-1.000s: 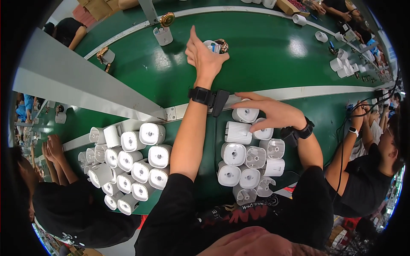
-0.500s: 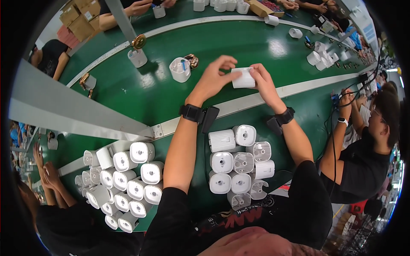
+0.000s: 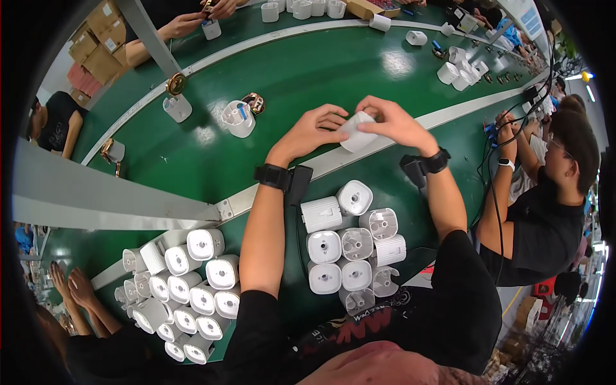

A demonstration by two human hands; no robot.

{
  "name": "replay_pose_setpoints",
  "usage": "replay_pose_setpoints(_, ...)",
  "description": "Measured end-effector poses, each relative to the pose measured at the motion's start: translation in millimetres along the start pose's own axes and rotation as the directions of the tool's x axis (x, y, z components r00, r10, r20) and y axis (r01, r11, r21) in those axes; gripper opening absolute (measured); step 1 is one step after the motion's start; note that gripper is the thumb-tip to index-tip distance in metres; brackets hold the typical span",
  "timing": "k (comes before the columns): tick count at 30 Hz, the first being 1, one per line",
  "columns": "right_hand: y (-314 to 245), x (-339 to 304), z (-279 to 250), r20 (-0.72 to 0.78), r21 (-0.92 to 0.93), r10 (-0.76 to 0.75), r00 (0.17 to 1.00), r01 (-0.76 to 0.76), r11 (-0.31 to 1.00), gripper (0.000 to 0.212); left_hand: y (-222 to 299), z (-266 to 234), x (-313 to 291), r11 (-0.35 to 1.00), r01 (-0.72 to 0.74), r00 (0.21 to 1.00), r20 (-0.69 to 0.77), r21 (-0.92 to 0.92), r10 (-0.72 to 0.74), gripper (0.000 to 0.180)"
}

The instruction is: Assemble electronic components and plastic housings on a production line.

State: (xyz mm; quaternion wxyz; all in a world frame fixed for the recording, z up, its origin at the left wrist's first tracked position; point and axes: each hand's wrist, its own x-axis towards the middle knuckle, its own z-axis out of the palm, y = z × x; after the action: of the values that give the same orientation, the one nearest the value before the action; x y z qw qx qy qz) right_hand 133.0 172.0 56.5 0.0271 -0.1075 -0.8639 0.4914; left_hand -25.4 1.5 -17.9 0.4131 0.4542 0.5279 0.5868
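Observation:
A white plastic housing (image 3: 357,133), rounded and cup-like, is held tilted over the metal rail between my two hands. My right hand (image 3: 393,123) grips it from the right, thumb across its side and fingers over the top. From the left, my left hand (image 3: 317,133) presses its thumb to the housing, with the fingers curled behind. Below my hands, a group of similar housings stands on the green bench, among them a ribbed one lying on its side (image 3: 321,214) and an upright one (image 3: 355,197). Black straps with small boxes circle both my wrists.
More white housings (image 3: 200,244) crowd the bench at left. Beyond the rail (image 3: 256,192) stand a housing with blue and copper-coloured parts (image 3: 238,119) and another (image 3: 178,108). A grey post (image 3: 115,192) crosses at left. Black cables (image 3: 493,173) hang at right beside a co-worker (image 3: 545,186).
The housing has come nearer to me, from beyond the rail to over it, and has tilted. My right hand has turned over its top. The whole view has shifted slightly.

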Motion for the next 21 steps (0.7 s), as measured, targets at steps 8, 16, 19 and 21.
replay_pose_setpoints(8, -13.4, -31.7, 0.3, 0.203, -0.397, -0.176, 0.963, 0.245, 0.884, 0.046, 76.7, 18.7, -30.0, 0.896, -0.301, 0.929, -0.111, 0.327, 0.352, 0.045)
replay_pose_setpoints(16, 6.2, -46.3, 27.3, 0.197, -0.067, -0.042, 0.98, 0.056, 0.996, 0.039, 156.7, 65.3, -108.2, 0.683, 0.022, 0.928, -0.27, 0.73, 0.258, 0.055)
replay_pose_setpoints(19, 15.6, -42.6, 32.7, 0.168, -0.075, -0.1, 0.981, 0.113, 0.991, 0.038, 142.6, 87.9, -137.2, 0.677, 0.11, 0.913, -0.343, 0.728, 0.22, 0.062)
replay_pose_setpoints(21, 18.0, -50.5, 30.9, 0.104, -0.087, -0.103, 0.989, 0.112, 0.99, 0.037, 126.7, 101.9, -160.7, 0.624, 0.164, 0.844, -0.436, 0.764, 0.313, 0.072)
